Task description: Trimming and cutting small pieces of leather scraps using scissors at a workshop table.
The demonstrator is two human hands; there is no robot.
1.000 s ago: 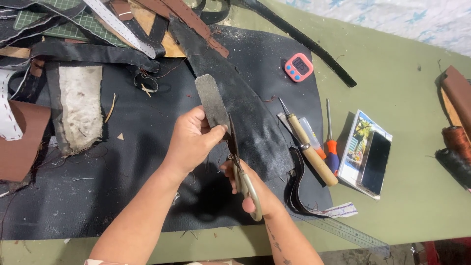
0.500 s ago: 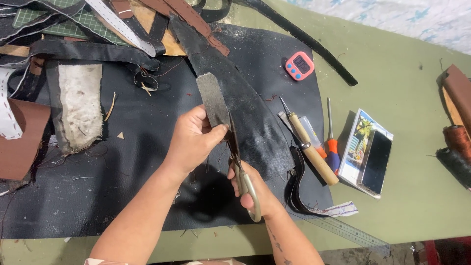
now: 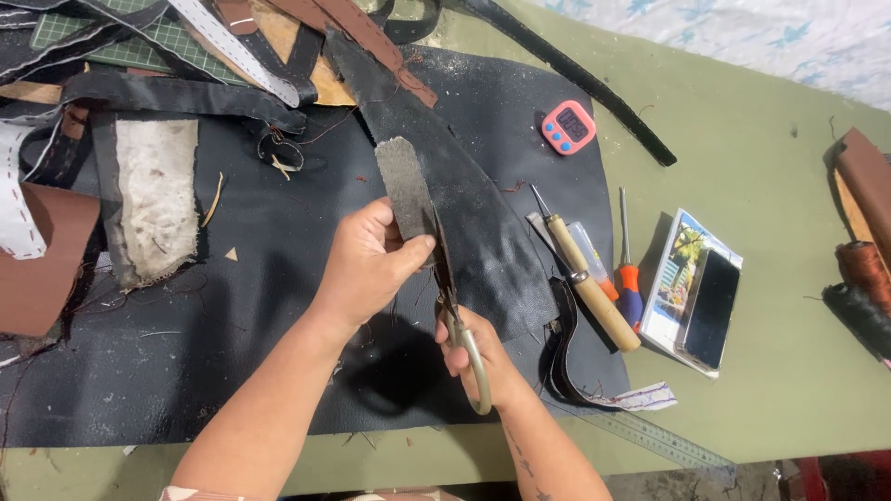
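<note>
Two hands had barely shifted in a second: the left hand (image 3: 371, 264) still pinched the grey leather strip (image 3: 406, 190) while the right hand (image 3: 478, 357), closed on the scissors (image 3: 455, 311), cut along it above the black hide (image 3: 278, 306) on the counter (image 3: 780, 371).

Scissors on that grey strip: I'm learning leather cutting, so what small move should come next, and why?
Probably close the scissors for another short snip along the grey strip. The blades sit against the strip's right edge, partway up its length, the left hand pinches the strip taut just beside them, and the right hand holds the handles, so the cut looks unfinished.
</note>
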